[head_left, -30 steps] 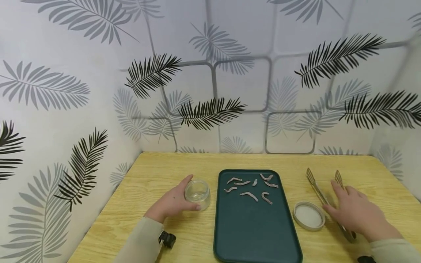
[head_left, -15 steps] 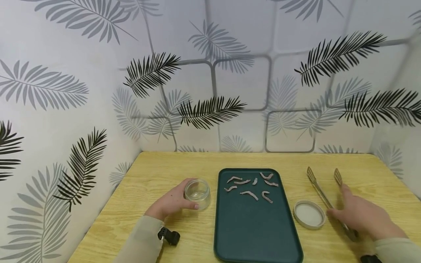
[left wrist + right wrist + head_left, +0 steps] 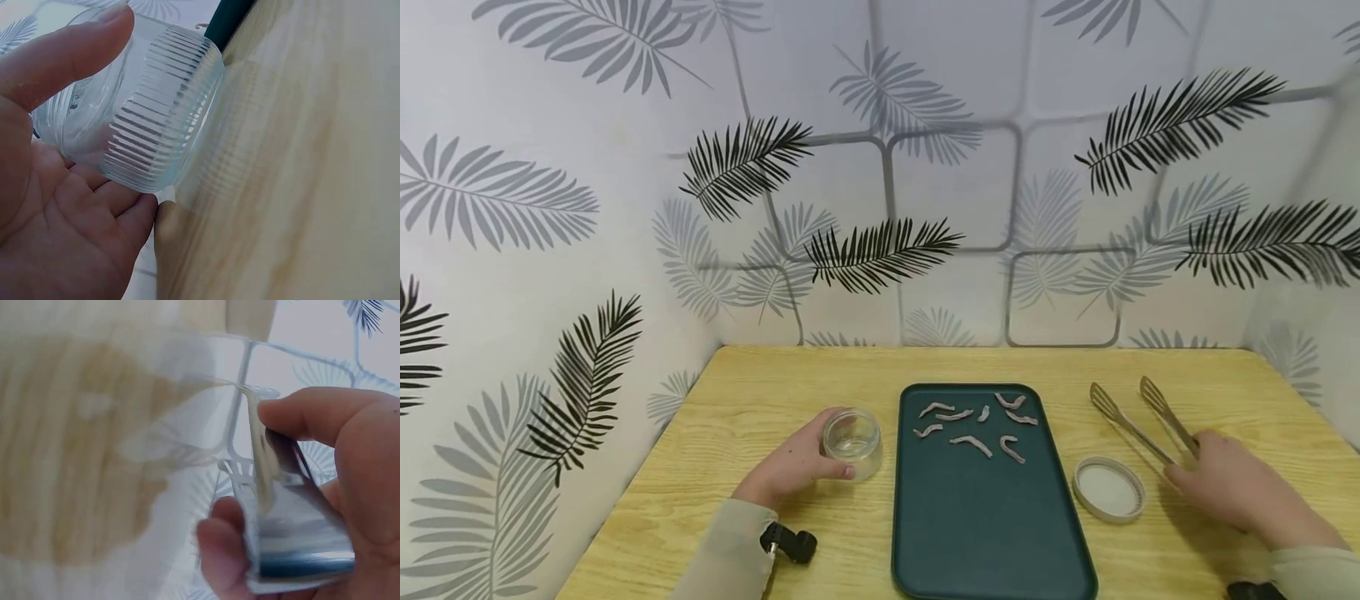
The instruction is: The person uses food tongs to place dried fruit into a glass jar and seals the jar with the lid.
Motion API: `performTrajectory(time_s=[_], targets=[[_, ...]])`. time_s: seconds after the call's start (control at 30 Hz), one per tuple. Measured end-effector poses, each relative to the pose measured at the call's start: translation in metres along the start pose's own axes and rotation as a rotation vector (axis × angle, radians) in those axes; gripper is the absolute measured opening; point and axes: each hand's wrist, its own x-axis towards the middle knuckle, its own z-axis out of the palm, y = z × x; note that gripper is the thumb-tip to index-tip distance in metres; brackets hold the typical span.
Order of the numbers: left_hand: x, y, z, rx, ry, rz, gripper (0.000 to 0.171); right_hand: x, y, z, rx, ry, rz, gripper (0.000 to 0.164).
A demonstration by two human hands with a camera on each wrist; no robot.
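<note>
My left hand [image 3: 797, 463] holds a small clear glass jar [image 3: 854, 443] on the table, left of a dark green tray. In the left wrist view the thumb lies along one side of the ribbed jar [image 3: 156, 106], with the fingers round the other. My right hand [image 3: 1243, 487] grips metal tongs [image 3: 1138, 429] between thumb and fingers, the slotted tips pointing away from me and apart. The right wrist view shows the tongs' shiny bent end [image 3: 303, 544] inside the hand. Several thin greyish-brown curled strips [image 3: 972, 444] lie on the far half of the tray [image 3: 988, 525].
A round, shallow lid [image 3: 1108, 489] lies on the table between the tray and the right hand. The wooden table [image 3: 775, 375] ends at a leaf-patterned wall [image 3: 940, 192] behind, with another wall on the left.
My right hand has closed round the tongs and shifted slightly right. The tongs' tips have come closer together and moved left. The left hand and jar have stayed in place.
</note>
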Motion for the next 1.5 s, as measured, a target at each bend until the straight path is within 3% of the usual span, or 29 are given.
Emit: performTrajectory(time_s=[0.17, 0.33, 0.5, 0.63, 0.9, 1.5], targets=[[0.000, 0.002, 0.001, -0.021, 0.014, 0.000, 0.086, 0.002, 0.001, -0.006, 0.060, -0.011, -0.041, 0.070], [0.002, 0.001, 0.001, -0.043, 0.012, 0.026, 0.089, 0.001, -0.013, -0.012, 0.085, -0.013, -0.074, 0.073], [0.003, -0.002, 0.002, -0.082, -0.012, 0.053, 0.089, 0.000, -0.036, -0.015, 0.063, 0.016, -0.154, 0.071], [0.002, -0.006, 0.002, -0.097, -0.013, 0.054, 0.088, 0.000, -0.060, -0.015, 0.077, -0.021, -0.221, 0.070], [-0.001, -0.008, 0.002, -0.095, 0.004, 0.039, 0.087, 0.007, -0.097, -0.009, 0.050, -0.016, -0.323, 0.055], [-0.003, -0.010, 0.005, -0.098, -0.006, 0.027, 0.087, 0.022, -0.102, -0.003, -0.085, -0.013, -0.344, 0.045]])
